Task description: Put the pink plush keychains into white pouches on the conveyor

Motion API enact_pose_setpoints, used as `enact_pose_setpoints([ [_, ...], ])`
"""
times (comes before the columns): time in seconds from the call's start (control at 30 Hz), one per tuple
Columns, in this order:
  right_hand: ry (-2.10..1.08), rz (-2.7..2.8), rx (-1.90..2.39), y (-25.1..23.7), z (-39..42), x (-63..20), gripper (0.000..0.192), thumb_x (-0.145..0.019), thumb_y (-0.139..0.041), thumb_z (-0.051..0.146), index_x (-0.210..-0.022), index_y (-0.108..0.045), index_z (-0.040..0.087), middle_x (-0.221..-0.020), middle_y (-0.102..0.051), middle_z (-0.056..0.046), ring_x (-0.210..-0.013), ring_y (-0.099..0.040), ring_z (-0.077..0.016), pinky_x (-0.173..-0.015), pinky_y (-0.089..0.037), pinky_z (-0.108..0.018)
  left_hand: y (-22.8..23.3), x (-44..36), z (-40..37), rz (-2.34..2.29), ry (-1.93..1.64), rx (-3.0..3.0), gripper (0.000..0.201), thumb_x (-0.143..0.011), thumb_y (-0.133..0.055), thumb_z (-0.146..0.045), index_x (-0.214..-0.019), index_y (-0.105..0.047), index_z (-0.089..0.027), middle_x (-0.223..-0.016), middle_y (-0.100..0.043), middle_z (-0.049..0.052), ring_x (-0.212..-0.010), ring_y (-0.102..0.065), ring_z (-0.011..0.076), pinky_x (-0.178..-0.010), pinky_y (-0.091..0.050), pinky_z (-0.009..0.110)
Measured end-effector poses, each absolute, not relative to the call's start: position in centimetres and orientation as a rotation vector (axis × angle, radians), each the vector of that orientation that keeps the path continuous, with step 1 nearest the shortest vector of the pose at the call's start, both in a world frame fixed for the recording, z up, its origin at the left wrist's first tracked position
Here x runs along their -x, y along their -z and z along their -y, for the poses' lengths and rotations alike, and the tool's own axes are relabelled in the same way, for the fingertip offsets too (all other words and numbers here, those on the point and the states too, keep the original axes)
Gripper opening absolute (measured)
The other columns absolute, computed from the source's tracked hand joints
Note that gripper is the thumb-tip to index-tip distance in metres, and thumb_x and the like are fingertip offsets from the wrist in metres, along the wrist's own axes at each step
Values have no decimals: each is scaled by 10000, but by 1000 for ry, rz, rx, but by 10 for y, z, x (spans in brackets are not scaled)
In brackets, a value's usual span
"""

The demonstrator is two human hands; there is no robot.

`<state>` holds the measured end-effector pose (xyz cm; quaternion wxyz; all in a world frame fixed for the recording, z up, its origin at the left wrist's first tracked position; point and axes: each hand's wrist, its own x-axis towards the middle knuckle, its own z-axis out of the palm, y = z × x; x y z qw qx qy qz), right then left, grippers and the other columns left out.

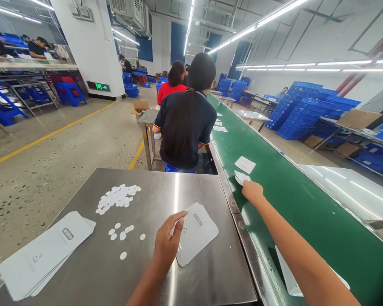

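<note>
My right hand [253,192] reaches over the green conveyor belt [274,204]. Its closed fingers grip a small white card [240,177], which looks slightly curled. Just beyond it, a flat white card [245,165] lies on the belt. Over the metal table, my left hand [168,236] has thumb and index finger pinched together; anything between them is too small to make out. Those fingertips are at the edge of a short stack of white printed sheets [199,231]. Left of that hand are several loose white discs [123,235] and a bigger pile of discs [118,197].
A fanned stack of long white printed sheets [47,255] lies at the table's left. Under my right forearm, a white sheet [289,274] rests on the belt. A person in a dark shirt [188,127] sits just ahead. Blue crates [303,110] stand beyond the belt.
</note>
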<state>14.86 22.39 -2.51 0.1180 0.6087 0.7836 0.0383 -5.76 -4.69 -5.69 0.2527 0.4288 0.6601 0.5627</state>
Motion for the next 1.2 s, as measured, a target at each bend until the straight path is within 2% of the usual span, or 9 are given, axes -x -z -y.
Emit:
enact_pose_setpoints([
  [0.13, -230, -2541, -1641, 16, -165, -145, 270, -929, -316, 198, -1083, -536, 175, -1047, -592, -110, -933, -580, -217, -691, -422, -279, 50, 61, 54, -1826, -1550, -1160, 283, -900, -419, -339, -1097, -600, -248, -1158, -620, 22, -1112, -536, 191, -972, -404, 345],
  [0.33, -313, -3283, -582, 30, -78, -126, 237, -888, -393, 98, -1019, -571, 183, -991, -615, -82, -925, -556, -194, -811, -412, -306, 38, 61, 73, -1924, -1879, -1348, 290, -893, -444, -243, -1165, -544, -257, -1265, -531, 32, -1202, -461, 199, -1022, -379, 401],
  [0.43, -174, -3300, -387, 33, -61, -121, 247, -840, -475, 81, -1050, -566, 172, -1006, -618, -82, -957, -550, -203, -862, -417, -342, 41, 62, 74, -1947, -1862, -1474, 302, -888, -449, -217, -1173, -540, -260, -1260, -532, 30, -1199, -463, 198, -1024, -384, 408],
  [0.53, 114, -3271, -343, 29, -73, -123, 374, -811, -583, 280, -1172, -528, 198, -1177, -576, -75, -1104, -497, -220, -952, -381, -372, 53, 63, 70, -2006, -1744, -1515, 302, -888, -451, -219, -1174, -539, -258, -1250, -542, 31, -1184, -478, 194, -995, -418, 389],
  [0.6, 271, -3221, -523, 26, -103, -129, 434, -815, -560, 414, -1212, -516, 244, -1240, -550, -33, -1154, -472, -196, -994, -352, -337, 63, 64, 67, -2035, -1724, -1506, 296, -889, -446, -218, -1167, -542, -254, -1247, -544, 33, -1172, -490, 194, -974, -440, 379],
  [0.7, 222, -2913, -1376, 23, -177, -146, 346, -879, -442, 409, -1189, -543, 291, -1239, -557, 18, -1151, -482, -154, -985, -354, -266, 73, 66, 65, -2052, -1781, -1526, 291, -886, -442, -205, -1156, -544, -247, -1240, -548, 33, -1165, -498, 197, -985, -430, 383],
  [0.83, 104, -2585, -1916, 36, -280, -176, 534, -892, -373, 437, -1280, -464, 82, -1305, -471, -188, -1174, -456, -319, -931, -387, -446, 78, 74, 65, -2115, -1768, -1638, 339, -889, -418, -189, -1211, -498, -259, -1283, -516, 31, -1217, -453, 204, -1018, -394, 398],
  [1.0, 96, -2398, -2095, 77, -327, -200, 647, -850, -351, 587, -1263, -485, 107, -1332, -435, -207, -1170, -452, -368, -862, -408, -524, 79, 85, 49, -2358, -910, -1931, 556, -884, -432, -350, -1402, -246, -268, -1466, -288, 38, -1357, -210, 277, -1078, -239, 546],
  [1.2, -27, -2561, -2012, 100, -304, -212, 326, -919, -366, 338, -987, -622, 148, -1040, -633, -152, -971, -592, -257, -778, -428, -347, 81, 71, 35, -2201, -238, -1946, 536, -878, -393, -402, -1384, -314, -246, -1449, -291, 33, -1334, -247, 324, -1040, -251, 604],
])
